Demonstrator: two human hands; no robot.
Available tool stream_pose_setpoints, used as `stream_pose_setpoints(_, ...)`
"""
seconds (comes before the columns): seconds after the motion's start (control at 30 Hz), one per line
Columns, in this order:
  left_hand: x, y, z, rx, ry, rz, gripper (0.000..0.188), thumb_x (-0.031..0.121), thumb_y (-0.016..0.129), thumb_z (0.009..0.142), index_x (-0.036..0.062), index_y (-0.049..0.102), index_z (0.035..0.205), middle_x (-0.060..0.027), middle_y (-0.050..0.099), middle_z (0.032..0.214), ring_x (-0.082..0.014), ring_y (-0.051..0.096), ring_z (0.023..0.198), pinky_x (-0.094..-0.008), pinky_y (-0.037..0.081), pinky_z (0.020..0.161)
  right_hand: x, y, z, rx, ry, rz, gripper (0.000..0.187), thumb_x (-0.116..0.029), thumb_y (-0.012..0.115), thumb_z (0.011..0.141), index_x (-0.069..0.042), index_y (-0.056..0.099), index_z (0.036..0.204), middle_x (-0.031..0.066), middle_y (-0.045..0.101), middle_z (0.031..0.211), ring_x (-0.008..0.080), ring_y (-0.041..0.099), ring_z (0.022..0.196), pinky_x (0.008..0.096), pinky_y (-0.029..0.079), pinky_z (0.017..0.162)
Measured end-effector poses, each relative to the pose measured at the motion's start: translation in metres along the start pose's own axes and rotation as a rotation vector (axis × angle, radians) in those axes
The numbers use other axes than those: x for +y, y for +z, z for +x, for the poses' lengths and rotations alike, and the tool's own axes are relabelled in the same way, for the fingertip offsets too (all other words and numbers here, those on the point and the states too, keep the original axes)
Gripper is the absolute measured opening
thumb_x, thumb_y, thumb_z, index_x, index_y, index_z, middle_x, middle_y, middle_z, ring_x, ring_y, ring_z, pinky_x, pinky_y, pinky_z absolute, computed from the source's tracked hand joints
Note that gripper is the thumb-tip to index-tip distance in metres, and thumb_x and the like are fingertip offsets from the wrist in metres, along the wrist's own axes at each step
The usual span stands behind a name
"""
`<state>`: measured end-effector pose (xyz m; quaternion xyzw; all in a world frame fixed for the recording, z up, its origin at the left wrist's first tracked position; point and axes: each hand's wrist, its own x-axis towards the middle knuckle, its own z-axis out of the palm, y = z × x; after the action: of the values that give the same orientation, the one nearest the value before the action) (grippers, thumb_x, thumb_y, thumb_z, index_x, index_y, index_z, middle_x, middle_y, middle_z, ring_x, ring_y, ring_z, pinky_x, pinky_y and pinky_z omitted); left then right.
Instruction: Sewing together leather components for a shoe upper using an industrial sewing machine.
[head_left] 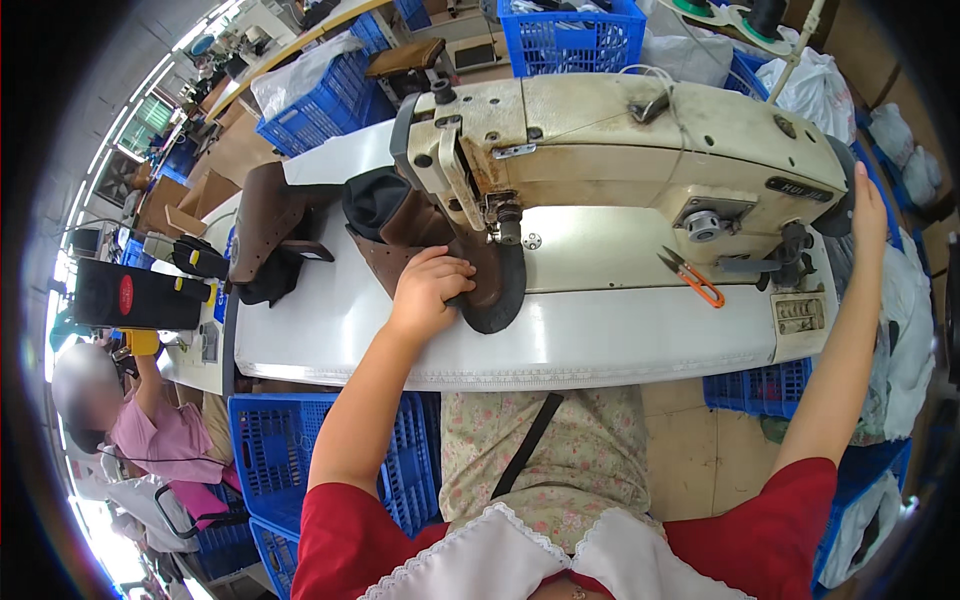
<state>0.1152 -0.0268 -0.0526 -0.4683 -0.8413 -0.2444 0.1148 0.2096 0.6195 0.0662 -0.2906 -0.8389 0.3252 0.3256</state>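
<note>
A brown leather shoe upper with a dark lining lies under the needle area of a cream sewing machine. My left hand rests on the leather just left of the presser foot, its fingers bent and gripping the piece. At the machine's right end, my right hand holds the outer side of the dark handwheel. Left of the machine, a second brown upper with black lining lies at the table's left end. Orange-handled thread snips lie on the machine bed.
Blue crates stand behind the table, below its left side and under its right side. White plastic bags fill the right side. A person in pink sits at another machine far left. Thread cones stand at upper right.
</note>
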Motion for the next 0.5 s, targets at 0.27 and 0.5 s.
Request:
stream_pose_setpoints(0.27,0.0,0.003,0.005,-0.005,0.031,-0.012,0.033,-0.002,0.063,0.053,0.0074,0.07,0.084,-0.0074,0.072,0.1,-0.0252,0.066,0.106,-0.0476,0.043,0.102,0.107,0.034,-0.085,0.209,-0.163,-0.119,0.049,-0.039,0.05,0.102,0.005,0.062,0.119,0.0198,0.067,0.115,0.0268,0.061,0.11,0.0346,0.043,0.098)
stream_pose_setpoints(0.5,0.0,-0.002,-0.005,0.006,-0.003,0.001,0.034,-0.004,0.061,0.052,0.0065,0.07,0.083,-0.0082,0.073,0.101,-0.0258,0.065,0.107,-0.0472,0.043,0.102,-0.018,0.021,-0.035,0.244,-0.101,0.114,0.051,-0.043,0.05,0.101,0.002,0.062,0.123,0.0177,0.066,0.12,0.0275,0.063,0.11,0.0327,0.044,0.096)
